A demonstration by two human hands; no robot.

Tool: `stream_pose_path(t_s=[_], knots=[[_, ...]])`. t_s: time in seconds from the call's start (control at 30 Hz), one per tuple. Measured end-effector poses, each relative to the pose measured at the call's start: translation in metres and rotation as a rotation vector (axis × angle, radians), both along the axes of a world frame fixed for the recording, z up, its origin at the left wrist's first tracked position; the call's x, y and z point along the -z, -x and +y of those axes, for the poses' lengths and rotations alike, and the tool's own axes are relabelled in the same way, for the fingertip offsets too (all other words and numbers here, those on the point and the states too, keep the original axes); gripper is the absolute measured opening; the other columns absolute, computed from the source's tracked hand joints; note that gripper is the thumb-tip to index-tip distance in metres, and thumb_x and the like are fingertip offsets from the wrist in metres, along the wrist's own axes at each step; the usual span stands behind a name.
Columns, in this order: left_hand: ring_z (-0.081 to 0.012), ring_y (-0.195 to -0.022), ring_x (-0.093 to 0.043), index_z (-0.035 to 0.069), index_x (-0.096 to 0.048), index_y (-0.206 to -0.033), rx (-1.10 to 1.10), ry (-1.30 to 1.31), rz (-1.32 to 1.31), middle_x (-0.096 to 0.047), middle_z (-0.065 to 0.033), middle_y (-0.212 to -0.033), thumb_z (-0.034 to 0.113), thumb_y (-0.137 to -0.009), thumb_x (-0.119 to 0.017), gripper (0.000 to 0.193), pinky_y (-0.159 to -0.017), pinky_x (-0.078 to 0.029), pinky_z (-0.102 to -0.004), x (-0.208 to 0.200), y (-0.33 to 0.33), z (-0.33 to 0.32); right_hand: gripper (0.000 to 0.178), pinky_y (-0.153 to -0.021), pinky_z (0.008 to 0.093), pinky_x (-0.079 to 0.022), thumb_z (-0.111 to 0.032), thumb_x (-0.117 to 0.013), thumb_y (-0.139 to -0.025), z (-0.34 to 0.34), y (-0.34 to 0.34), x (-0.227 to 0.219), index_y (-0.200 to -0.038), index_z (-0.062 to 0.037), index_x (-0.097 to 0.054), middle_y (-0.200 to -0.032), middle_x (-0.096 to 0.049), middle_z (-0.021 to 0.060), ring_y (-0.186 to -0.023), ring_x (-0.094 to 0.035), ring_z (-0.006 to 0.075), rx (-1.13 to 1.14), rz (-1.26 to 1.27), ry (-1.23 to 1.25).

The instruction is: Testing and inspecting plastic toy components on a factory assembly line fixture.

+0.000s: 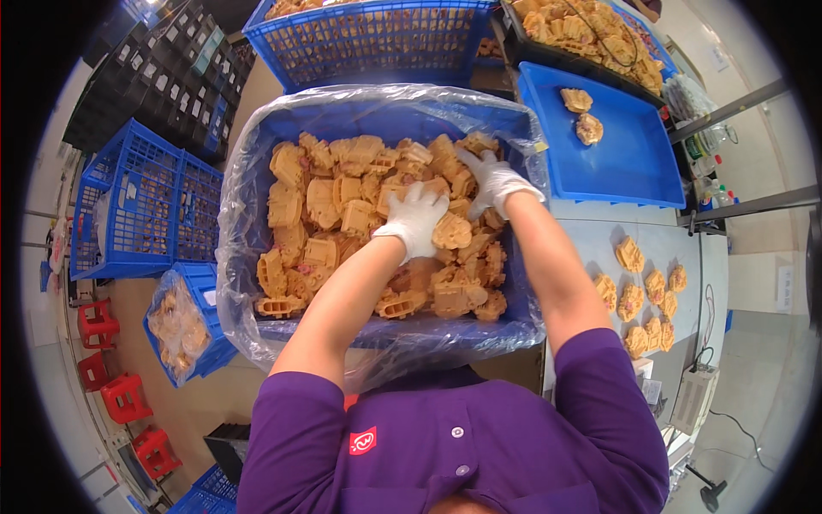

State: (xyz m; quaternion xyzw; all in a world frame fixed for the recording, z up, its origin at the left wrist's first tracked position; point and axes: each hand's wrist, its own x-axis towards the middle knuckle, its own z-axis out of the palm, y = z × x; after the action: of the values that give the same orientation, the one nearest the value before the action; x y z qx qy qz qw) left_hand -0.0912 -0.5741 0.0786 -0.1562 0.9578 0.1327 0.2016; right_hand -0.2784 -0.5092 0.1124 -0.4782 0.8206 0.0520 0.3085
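Parts (pixel 324 203) are heaped in the bin (pixel 390 127), left hand (pixel 413 223) spread mid-bin, right hand (pixel 497 182) near its far right corner; any grasp cannot be told. Light, even pressure is advised.

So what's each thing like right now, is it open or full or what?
Left hand: gloved, fingers spread on tan parts
Right hand: gloved, among the parts, grip unclear
Blue bin: holding many parts
Plastic liner: crumpled, draped over the bin's rim
Blue tray: mostly bare, two parts inside
Tabletop parts: lying in a loose group
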Motion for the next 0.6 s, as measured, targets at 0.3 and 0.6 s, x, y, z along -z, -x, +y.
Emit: stream_pose_path(t_s=[0.3, 0.6], knots=[[-0.0373, -0.140, -0.032, 0.013, -0.026, -0.155, -0.062, 0.071, 0.005, -0.051, -0.0110, -0.140, 0.044, -0.065, -0.088, 0.114, -0.103, -0.035, -0.0614, 0.000, 0.003, 0.008, 0.110, -0.111, 0.0434, -0.043, -0.016, -0.094, -0.050, -0.003, -0.009, 0.015, -0.148, -0.0223, -0.046, -0.158, -0.023, 0.0211, -0.139, -0.039, 0.0418, 0.133, 0.038, -0.030], [-0.0348, -0.120, -0.057, 0.008, -0.048, -0.132, -0.092, -0.016, 0.017, -0.064, -0.0157, -0.117, 0.007, -0.075, -0.073, 0.062, -0.097, -0.045, -0.0549, -0.005, -0.004, 0.003, 0.051, -0.096, 0.0417, -0.052, -0.003, -0.078, -0.061, 0.002, -0.016, 0.018, -0.110, -0.0083, -0.065, -0.152, -0.031, 0.0301, -0.116, -0.060, 0.0448, 0.009, 0.054, 0.000]])
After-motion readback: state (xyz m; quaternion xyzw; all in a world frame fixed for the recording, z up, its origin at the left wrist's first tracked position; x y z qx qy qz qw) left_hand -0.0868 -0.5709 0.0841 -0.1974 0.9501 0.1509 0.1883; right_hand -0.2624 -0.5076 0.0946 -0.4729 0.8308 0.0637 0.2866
